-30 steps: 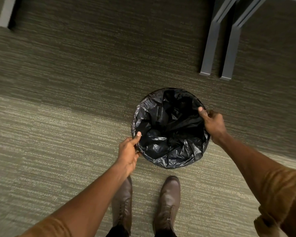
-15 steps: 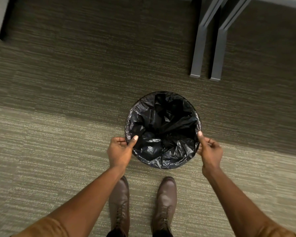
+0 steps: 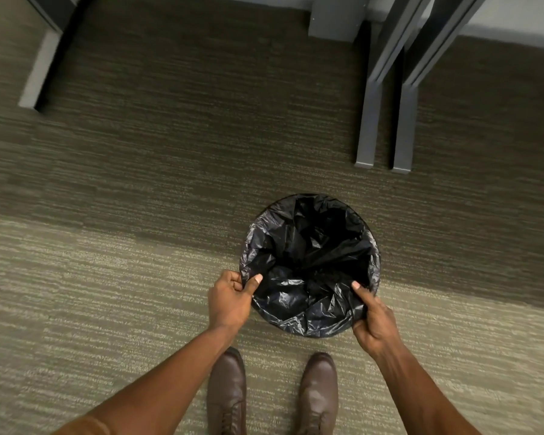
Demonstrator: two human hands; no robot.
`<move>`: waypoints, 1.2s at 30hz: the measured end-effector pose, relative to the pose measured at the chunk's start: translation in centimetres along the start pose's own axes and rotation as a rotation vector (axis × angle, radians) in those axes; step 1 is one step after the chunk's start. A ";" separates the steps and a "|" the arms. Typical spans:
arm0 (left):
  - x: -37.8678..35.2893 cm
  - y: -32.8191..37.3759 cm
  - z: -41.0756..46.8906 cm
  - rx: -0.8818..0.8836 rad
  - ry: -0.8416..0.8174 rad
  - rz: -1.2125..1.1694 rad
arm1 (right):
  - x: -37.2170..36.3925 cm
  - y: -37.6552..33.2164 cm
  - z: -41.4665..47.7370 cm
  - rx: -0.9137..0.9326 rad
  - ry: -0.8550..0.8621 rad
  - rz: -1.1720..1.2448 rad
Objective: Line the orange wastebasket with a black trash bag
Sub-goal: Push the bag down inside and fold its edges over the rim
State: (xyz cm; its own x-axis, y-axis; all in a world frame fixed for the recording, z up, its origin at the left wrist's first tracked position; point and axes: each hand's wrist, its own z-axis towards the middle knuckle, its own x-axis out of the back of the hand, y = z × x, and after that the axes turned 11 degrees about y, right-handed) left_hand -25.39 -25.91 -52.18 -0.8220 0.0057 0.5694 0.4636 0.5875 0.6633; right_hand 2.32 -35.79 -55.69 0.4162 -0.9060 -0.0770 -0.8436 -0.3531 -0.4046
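Striped grey-green carpet (image 3: 107, 277) fills the view, darker in the far half, paler near the person. Two grey metal furniture legs (image 3: 387, 120) stand side by side on the darker band at upper right, well apart from the work; another pale leg (image 3: 36, 80) sits at upper left.

The wastebasket (image 3: 311, 333) stands upright on the carpet right of centre, seen from above, just beyond the toes of two brown leather shoes (image 3: 274, 394). Its orange wall cannot be seen: the black trash bag (image 3: 308, 265) covers the whole mouth and folds over the rim all round.

Bag condition: glossy, heavily creased, sagging into the basket with a deep dark hollow toward the far side and lighter wrinkled folds along the near side. Film over the rim looks thin and greyish at left and right edges.

Left hand (image 3: 230, 301) is at the near-left rim. Its thumb lies on the inside of the bag edge, the remaining fingers curled on the outside, pinching the folded plastic at the rim.

Right hand (image 3: 374, 321) is at the near-right rim. Thumb tip presses on the inner face of the bag, fingers wrapped under the outer fold, gripping the plastic there.

Both bare forearms reach in from the bottom edge; a tan sleeve (image 3: 85, 426) shows at lower left
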 end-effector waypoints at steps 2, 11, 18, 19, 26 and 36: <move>0.4 0.1 0.2 -0.020 -0.013 0.030 | 0.5 -0.2 -0.3 0.019 0.005 0.016; 0.9 1.5 0.7 -0.078 -0.034 0.139 | 1.1 2.0 -4.3 0.433 0.242 -0.359; 1.6 1.4 1.0 -0.111 -0.077 0.165 | -0.3 4.2 -4.1 0.621 0.395 -0.748; 1.9 1.4 0.9 -0.117 -0.082 0.179 | -0.6 4.1 -4.2 0.627 0.400 -0.766; 5.6 2.9 0.4 -0.130 -0.105 0.154 | -3.1 2.2 -6.9 0.672 0.330 -0.796; 9.2 11.8 2.7 -0.205 -0.207 0.087 | -8.8 -3.5 -9.9 0.622 0.283 -0.651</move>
State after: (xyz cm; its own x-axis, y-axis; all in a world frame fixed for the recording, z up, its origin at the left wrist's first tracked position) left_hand -28.37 -16.76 -40.43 -0.8162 0.2262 0.5317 0.5754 0.4016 0.7125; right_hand -1.77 -28.85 -44.51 0.5754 -0.6260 0.5264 -0.1075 -0.6959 -0.7101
